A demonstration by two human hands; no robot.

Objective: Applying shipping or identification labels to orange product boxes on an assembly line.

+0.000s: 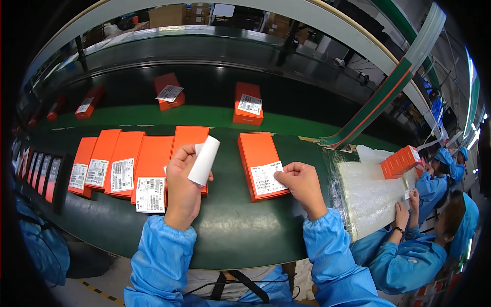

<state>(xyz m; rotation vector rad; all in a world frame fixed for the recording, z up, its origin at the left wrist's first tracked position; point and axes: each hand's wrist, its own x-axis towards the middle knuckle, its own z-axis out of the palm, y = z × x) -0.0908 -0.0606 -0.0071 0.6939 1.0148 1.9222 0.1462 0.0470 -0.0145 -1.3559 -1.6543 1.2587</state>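
My left hand (185, 179) is closed around a curled white roll of paper (204, 161), held above the green bench. With its thumb and fingers, my right hand (303, 185) pinches the right edge of a white printed label (265, 179). That label lies against the lower part of an orange box (258, 148) standing in front of me; whether it is fully stuck down I cannot tell. Left of my left hand, a row of orange boxes (128, 143) leans together, each with a label at its near end. One label (151, 194) hangs past its box's lower edge.
Beyond the bench, a dark conveyor (204, 97) carries several orange boxes (248, 92). Dark boxes (52, 176) stand at the left. To the right, a plastic-covered surface (365, 192) holds stacked orange boxes (400, 162), beside co-workers in blue (409, 261). A green post (373, 105) rises at right.
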